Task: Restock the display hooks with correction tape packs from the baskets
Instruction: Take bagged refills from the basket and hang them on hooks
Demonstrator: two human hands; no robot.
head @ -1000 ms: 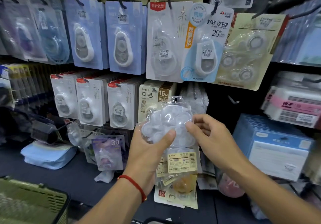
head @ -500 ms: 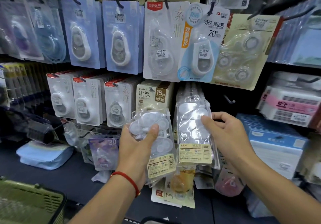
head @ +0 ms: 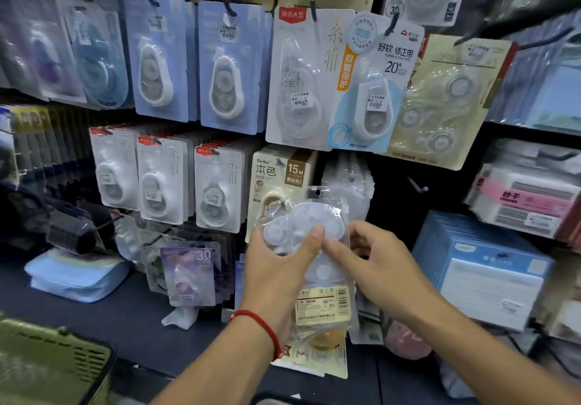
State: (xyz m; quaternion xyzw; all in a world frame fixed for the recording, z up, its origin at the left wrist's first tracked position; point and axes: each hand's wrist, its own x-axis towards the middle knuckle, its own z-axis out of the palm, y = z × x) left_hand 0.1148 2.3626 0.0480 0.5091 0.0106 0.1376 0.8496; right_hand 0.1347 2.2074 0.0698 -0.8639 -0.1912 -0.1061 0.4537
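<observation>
My left hand [head: 276, 268], with a red string on its wrist, grips a clear correction tape pack [head: 319, 271] with white round tapes inside and a beige barcode label; the thumb lies across its front. My right hand [head: 383, 266] pinches the pack's right side, thumb on the front. Just behind and above, a row of the same clear packs [head: 349, 178] hangs on a hook. A bare hook [head: 416, 186] sticks out to the right of them.
Carded correction tapes fill the hooks above and to the left. A green basket [head: 47, 363] sits at the lower left. Blue boxes [head: 484, 266] stand at the right. Loose packs and a blue pouch [head: 75, 275] lie on the dark shelf [head: 132, 313].
My right hand has let go of the hanging clear packs and come back to the pack in my left hand. My left hand has lifted that pack up and to the right.
</observation>
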